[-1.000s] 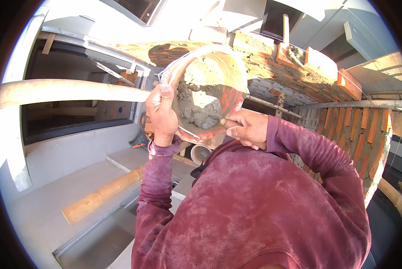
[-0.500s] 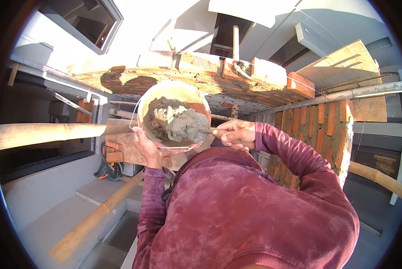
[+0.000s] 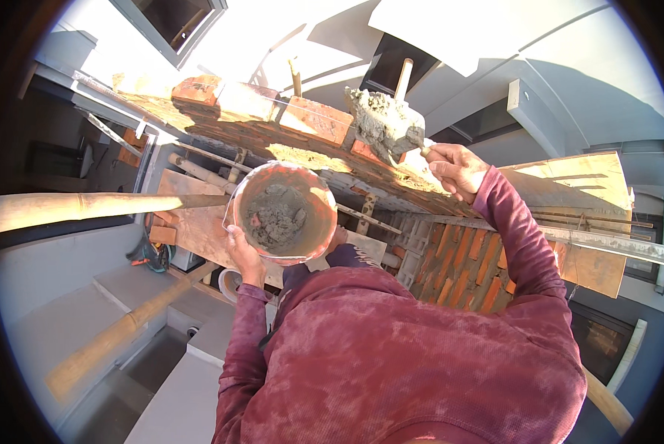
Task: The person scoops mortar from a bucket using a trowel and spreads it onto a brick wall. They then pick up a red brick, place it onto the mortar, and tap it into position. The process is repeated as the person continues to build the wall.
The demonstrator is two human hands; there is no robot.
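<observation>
My left hand (image 3: pixel 245 254) grips the rim of an orange plastic bucket (image 3: pixel 311 214), which holds grey mortar (image 3: pixel 275 219). My right hand (image 3: pixel 456 172) is closed on a trowel (image 3: pixel 425 151) by its handle. A large grey lump of mortar (image 3: pixel 384 122) sits on the blade, which it mostly hides, over the top of the brick wall (image 3: pixel 313 118). Red bricks run along that top, with a thin string across them.
Bamboo poles (image 3: pixel 88 211) cross at the left. A white bucket (image 3: pixel 230 285) stands low behind my left arm, and a corded tool (image 3: pixel 151 255) lies by bricks. A plywood board (image 3: pixel 569 177) and a brick panel (image 3: pixel 458 266) are at the right.
My right hand has lifted the trowel and mortar out of the bucket and up-right onto the wall top. The bucket holds less mortar and appears lower in the view.
</observation>
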